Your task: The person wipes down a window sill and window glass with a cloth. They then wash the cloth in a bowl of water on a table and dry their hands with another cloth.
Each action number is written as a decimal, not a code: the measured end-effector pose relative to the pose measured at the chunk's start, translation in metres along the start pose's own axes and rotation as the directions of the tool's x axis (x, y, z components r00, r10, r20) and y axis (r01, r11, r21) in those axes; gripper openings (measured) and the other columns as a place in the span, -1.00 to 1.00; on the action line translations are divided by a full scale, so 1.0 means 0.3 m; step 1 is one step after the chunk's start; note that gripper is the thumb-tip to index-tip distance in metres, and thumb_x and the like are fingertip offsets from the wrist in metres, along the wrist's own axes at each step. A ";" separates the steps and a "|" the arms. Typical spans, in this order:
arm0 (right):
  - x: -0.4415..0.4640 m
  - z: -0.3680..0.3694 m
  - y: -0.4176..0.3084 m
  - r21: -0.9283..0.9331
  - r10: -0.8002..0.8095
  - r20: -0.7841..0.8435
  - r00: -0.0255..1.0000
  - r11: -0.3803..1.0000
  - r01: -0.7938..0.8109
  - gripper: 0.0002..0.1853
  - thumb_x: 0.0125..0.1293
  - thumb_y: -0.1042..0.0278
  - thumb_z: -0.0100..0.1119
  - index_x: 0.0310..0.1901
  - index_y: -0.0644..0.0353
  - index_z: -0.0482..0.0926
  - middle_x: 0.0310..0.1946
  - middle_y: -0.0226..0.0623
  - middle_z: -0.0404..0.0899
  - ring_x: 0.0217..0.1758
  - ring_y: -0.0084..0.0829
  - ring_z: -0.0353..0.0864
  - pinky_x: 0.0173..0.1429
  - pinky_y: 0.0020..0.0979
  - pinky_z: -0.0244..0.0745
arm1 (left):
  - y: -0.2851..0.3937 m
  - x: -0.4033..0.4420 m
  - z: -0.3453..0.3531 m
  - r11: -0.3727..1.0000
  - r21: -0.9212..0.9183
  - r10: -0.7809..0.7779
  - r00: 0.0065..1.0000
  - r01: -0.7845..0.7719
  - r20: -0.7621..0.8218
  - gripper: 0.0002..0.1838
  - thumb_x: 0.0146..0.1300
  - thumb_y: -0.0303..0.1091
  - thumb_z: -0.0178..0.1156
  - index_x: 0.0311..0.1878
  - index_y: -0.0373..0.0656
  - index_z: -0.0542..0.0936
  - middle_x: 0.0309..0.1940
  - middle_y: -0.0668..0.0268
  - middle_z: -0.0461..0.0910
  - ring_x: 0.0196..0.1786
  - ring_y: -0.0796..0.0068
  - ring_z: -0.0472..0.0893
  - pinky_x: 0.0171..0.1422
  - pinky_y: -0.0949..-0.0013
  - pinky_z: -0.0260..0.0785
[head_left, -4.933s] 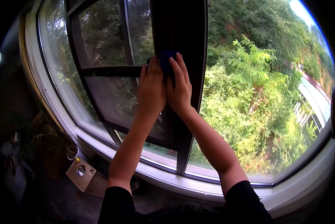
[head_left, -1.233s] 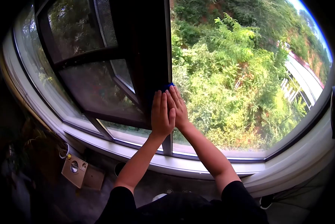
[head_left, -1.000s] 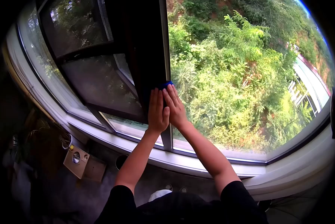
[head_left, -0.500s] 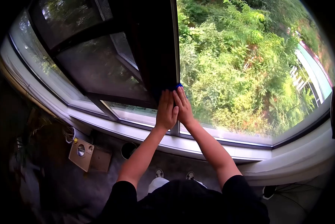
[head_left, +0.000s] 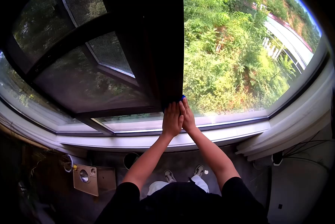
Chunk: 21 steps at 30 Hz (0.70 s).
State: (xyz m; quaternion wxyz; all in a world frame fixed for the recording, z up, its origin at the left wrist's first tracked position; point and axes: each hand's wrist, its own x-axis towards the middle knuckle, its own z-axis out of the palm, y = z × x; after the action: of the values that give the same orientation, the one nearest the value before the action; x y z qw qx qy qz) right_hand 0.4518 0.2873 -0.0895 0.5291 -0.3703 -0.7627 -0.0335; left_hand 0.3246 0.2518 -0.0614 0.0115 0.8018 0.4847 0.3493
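Both my hands lie flat, side by side, on the dark upright window frame (head_left: pixel 171 71), a little above the sill. My left hand (head_left: pixel 172 120) has its fingers stretched upward, its thumb touching the right hand. Beside it, partly overlapped, my right hand (head_left: pixel 187 116) also points its straight fingers up. A bit of blue cloth (head_left: pixel 182 98) shows at the right fingertips; the rest is hidden under the hands or in shadow.
A dark-framed screen sash (head_left: pixel 89 84) stands on the left. The white windowsill (head_left: pixel 219 135) runs below. On the floor are a tan box (head_left: pixel 86 179) and a dark bin (head_left: pixel 130 160). A pale curtain (head_left: pixel 305 119) hangs right.
The view has shifted, with the sash and greenery now looking different. Both hands appear lower, closer to the sill, still together and flat against the frame with the blue cloth.
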 end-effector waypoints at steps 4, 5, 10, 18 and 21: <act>0.070 -0.033 -0.006 -0.035 0.001 -0.003 1.000 0.999 -0.001 -0.32 0.42 0.46 0.10 0.56 0.22 0.22 0.62 0.06 0.10 0.64 0.13 0.16 0.55 0.03 0.32 | 0.001 0.053 -0.014 0.998 -0.034 0.042 0.998 -0.043 -0.044 -0.30 0.59 0.01 -0.27 0.61 -0.28 0.17 0.59 -0.21 0.12 0.61 -0.34 0.10 0.68 -0.18 -0.14; 0.099 -0.034 -0.006 -0.013 -0.011 -0.035 0.999 1.000 0.010 -0.33 0.43 0.46 0.08 0.56 0.23 0.22 0.62 0.07 0.11 0.64 0.13 0.16 0.55 0.03 0.32 | 0.008 0.070 -0.023 0.998 -0.040 0.045 0.996 -0.048 -0.074 -0.29 0.59 0.01 -0.27 0.62 -0.28 0.16 0.59 -0.21 0.11 0.61 -0.35 0.09 0.68 -0.19 -0.15; 0.143 -0.036 -0.012 0.060 0.002 -0.073 0.997 0.998 0.002 -0.37 0.47 0.43 0.02 0.55 0.25 0.23 0.62 0.08 0.10 0.65 0.13 0.16 0.55 0.03 0.32 | 0.019 0.117 -0.027 0.998 0.011 0.059 0.990 -0.059 -0.131 -0.28 0.59 0.02 -0.30 0.62 -0.27 0.16 0.58 -0.24 0.12 0.61 -0.36 0.09 0.67 -0.23 -0.17; 0.062 -0.012 0.018 0.060 -0.023 -0.097 0.995 0.998 0.029 -0.38 0.49 0.37 -0.01 0.56 0.25 0.23 0.62 0.07 0.10 0.64 0.17 0.17 0.55 0.04 0.32 | 0.023 0.064 0.023 0.995 0.078 0.073 0.982 -0.060 -0.176 -0.31 0.55 0.02 -0.24 0.52 -0.31 0.32 0.50 -0.20 0.27 0.55 -0.30 0.22 0.64 -0.24 -0.05; -0.004 0.008 0.027 0.097 0.003 -0.077 0.997 0.995 0.004 -0.38 0.49 0.34 0.00 0.56 0.23 0.24 0.62 0.08 0.09 0.62 0.19 0.19 0.55 0.04 0.33 | -0.002 0.014 0.078 0.997 0.068 0.030 0.991 -0.021 -0.133 -0.30 0.54 0.03 -0.23 0.52 -0.31 0.32 0.50 -0.20 0.27 0.55 -0.29 0.21 0.64 -0.24 -0.06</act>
State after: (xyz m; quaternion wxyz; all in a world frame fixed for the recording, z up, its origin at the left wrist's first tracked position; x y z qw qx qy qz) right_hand 0.4550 0.2937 -0.0942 0.5754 -0.3424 -0.7427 -0.0109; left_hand 0.3388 0.2630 -0.0770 -0.0519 0.7826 0.4856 0.3861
